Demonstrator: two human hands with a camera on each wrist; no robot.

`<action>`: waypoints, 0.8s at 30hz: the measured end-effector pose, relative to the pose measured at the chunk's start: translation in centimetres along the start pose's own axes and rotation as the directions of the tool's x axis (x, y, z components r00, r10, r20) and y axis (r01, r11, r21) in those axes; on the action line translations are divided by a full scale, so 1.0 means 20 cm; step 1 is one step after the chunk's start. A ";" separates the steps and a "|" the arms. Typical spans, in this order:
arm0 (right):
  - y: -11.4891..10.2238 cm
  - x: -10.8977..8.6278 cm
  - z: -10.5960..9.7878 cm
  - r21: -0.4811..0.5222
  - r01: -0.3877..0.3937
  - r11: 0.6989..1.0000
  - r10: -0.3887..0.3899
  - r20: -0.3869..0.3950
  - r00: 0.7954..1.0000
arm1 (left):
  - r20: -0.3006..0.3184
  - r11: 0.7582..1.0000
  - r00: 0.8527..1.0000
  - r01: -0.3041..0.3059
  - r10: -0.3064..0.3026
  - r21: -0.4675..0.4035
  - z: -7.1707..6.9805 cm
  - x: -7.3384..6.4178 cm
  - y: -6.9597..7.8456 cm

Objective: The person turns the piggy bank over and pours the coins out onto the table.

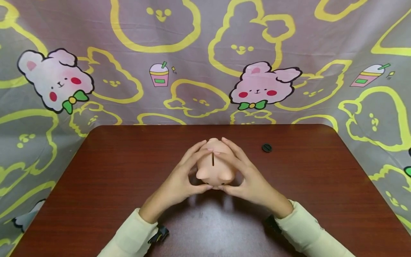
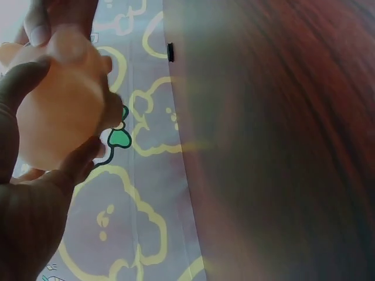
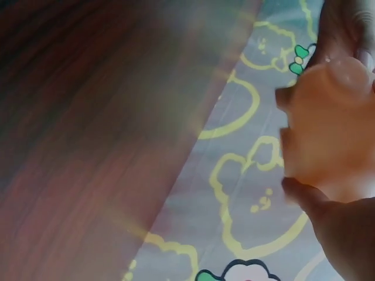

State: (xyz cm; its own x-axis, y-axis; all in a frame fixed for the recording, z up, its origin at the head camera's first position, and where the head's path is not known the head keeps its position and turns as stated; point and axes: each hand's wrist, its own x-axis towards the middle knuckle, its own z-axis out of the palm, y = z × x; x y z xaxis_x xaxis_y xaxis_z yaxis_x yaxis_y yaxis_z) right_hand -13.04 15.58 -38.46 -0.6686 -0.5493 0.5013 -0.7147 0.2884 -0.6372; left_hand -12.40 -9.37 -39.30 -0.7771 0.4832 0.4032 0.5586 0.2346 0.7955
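Both hands hold a light orange piggy bank (image 1: 221,162) above the table, its coin slot facing up and its ears and snout toward the person. My left hand (image 1: 179,180) grips its left side, thumb at the snout and fingers spread over the back. On the other side my right hand (image 1: 253,180) mirrors this grip. In the left wrist view the piggy bank (image 2: 61,111) shows its rounded side and short feet, with the tabletop off to the right. The right wrist view shows its snout (image 3: 350,75) near the left hand.
A small round black plug (image 1: 266,147) with a bar across it lies on the brown wooden table (image 1: 112,178), to the right beyond the right hand. A patterned cloth (image 1: 199,71) hangs behind the table and along both sides.
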 end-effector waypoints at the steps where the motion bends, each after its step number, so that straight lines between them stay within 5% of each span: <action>1: 0.00 0.00 0.00 -0.018 0.022 1.000 -0.022 -0.008 1.000 | -0.007 1.000 1.000 -0.020 0.021 0.018 0.00 0.00 0.00; 9: 0.01 -0.02 0.01 -0.161 0.144 0.976 -0.149 -0.017 0.989 | -0.037 0.960 0.980 -0.182 0.194 0.212 0.00 -0.01 0.00; 13: 0.01 -0.02 0.01 -0.117 0.142 0.983 -0.149 -0.052 0.987 | -0.031 0.944 0.973 -0.214 0.229 0.251 -0.01 0.00 0.00; 17: 0.02 -0.03 0.01 0.127 0.017 0.992 -0.007 -0.079 0.997 | -0.019 0.968 0.985 -0.163 0.169 0.190 -0.01 0.01 0.01; 20: 0.02 -0.04 0.00 0.305 -0.080 0.949 0.104 -0.063 0.993 | -0.008 0.995 0.996 -0.088 0.089 0.055 0.00 0.01 0.01; 24: 0.02 -0.04 0.00 0.417 -0.194 0.888 0.227 -0.031 0.973 | -0.016 0.995 1.000 -0.003 0.001 -0.095 0.01 0.02 0.02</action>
State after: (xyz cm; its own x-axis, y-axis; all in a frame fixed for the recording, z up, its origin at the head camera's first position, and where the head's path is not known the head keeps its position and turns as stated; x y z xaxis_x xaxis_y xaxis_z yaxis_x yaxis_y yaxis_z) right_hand -12.78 16.02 -39.11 -0.8193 -0.4449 0.3616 -0.4197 0.0356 -0.9070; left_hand -12.38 -9.01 -38.90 -0.7810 0.4702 0.4111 0.5305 0.1520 0.8340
